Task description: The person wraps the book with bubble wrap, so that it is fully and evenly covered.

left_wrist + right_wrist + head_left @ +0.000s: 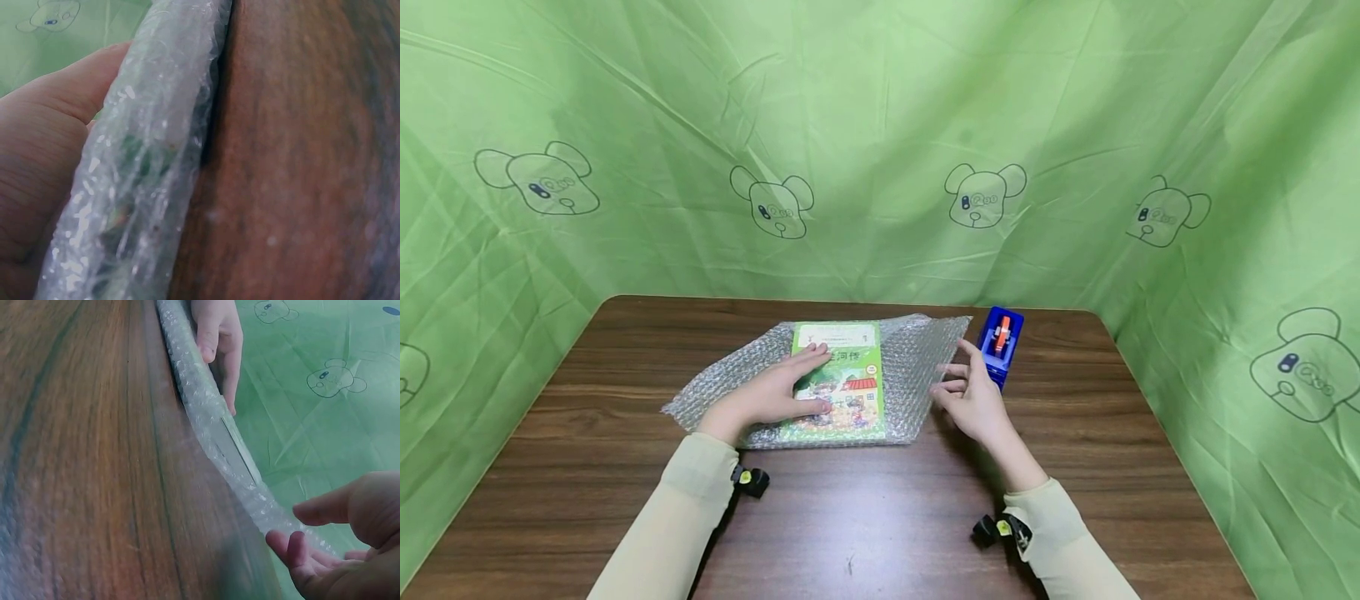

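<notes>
Two bare hands, well apart from each other, are over a wooden table (850,517) with green cloth (880,100) hung around its far side and both ends. From the left, a pale sleeve (670,508) reaches in, with a small black camera (752,481) at its wrist. The left hand (763,396) lies flat across the left part of a green book (856,383), fingers and thumb spread out straight rather than curled around anything. That book sits near the middle of the table, its illustrated cover facing up, on a sheet of clear bubble wrap (913,371) that extends beyond it to the left and right. Seen from the left wrist, the wrap runs along the book's near side, with blurred green showing through it.

Right of the book, the wrap's right end slants up — its edge meets the fingers of the right hand (976,404). From the right wrist, the thumb stands away from those fingers, so the hand touches the wrap with a loose, parted grasp. Just beside that hand, on the far right part of the table, stands a blue holder (992,358) with an orange piece (1002,333) inside. A second pale sleeve (1067,533) comes in from the near right.
</notes>
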`<state>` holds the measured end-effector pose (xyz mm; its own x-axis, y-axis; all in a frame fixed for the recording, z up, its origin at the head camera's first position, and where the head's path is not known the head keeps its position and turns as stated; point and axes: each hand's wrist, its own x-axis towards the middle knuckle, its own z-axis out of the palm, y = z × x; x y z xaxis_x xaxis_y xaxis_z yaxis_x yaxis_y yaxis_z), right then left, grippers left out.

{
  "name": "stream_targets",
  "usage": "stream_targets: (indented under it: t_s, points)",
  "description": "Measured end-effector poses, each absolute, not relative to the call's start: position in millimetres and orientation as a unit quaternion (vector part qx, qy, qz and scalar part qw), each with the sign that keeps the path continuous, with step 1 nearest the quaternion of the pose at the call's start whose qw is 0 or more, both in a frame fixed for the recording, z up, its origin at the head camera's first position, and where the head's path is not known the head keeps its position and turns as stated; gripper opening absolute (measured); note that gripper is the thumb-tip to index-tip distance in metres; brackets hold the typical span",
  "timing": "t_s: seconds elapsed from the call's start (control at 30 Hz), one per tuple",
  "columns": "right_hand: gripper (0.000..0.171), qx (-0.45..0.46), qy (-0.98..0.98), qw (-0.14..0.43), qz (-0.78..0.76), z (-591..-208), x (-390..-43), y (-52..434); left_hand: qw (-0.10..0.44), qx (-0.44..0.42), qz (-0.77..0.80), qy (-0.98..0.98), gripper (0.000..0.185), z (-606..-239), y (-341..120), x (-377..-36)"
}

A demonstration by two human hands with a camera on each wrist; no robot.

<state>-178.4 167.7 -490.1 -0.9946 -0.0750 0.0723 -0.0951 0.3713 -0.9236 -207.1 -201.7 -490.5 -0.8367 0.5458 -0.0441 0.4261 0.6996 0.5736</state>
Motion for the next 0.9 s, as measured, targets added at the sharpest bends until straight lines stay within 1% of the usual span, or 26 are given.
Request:
stream_targets:
  t_s: [0.1,0.17,0.3,0.57,0.63,0.73,0.9]
  points:
    - [0.102,0.039,-0.815,-0.005,0.579,-491,-180,168,0.105,0.266,0.280,0.916,0.100,-491,-202,-207]
    - [0.101,0.034,-0.815,-0.018,0.579,-491,-180,167,0.104,0.266,0.278,0.917,0.100,-491,-202,-207]
    - [0.084,0.032,-0.818,-0.038,0.573,-491,-181,165,0.103,0.267,0.277,0.917,0.100,-492,-203,-208]
    - [0.038,0.014,-0.828,-0.023,0.561,-493,-187,160,0.105,0.265,0.279,0.917,0.101,-491,-201,-207]
    - [0.029,0.011,-0.822,-0.023,0.569,-494,-188,159,0.106,0.266,0.280,0.916,0.100,-491,-201,-207]
    - [0.023,0.004,-0.817,-0.020,0.576,-494,-188,159,0.106,0.265,0.281,0.916,0.100,-491,-202,-207]
    - [0.019,-0.003,-0.804,-0.022,0.594,-494,-190,159,0.107,0.263,0.280,0.917,0.100,-491,-203,-207]
